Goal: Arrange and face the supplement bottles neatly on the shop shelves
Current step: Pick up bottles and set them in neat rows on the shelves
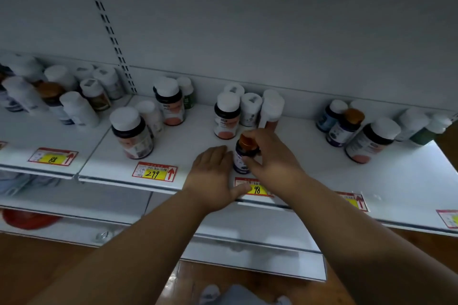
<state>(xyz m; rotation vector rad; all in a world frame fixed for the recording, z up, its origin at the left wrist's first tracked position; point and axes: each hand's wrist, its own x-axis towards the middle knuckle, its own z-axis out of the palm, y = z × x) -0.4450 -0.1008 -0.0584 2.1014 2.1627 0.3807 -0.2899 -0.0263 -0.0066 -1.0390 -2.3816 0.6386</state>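
Note:
A small dark bottle with an orange cap stands near the front of the white shelf. My right hand grips it around the cap and neck. Just to its left, my left hand lies flat on the shelf with straight fingers, touching the bottle's side, its thumb over the yellow 98 price tag. Behind stands a cluster of white-capped bottles. More white-capped bottles stand left of centre, and a mixed group stands at the right.
A neighbouring shelf section at left holds several crowded bottles. Price tags 299 and 88 sit on the front edge. Lower shelves and a wooden floor lie below. The back panel rises behind.

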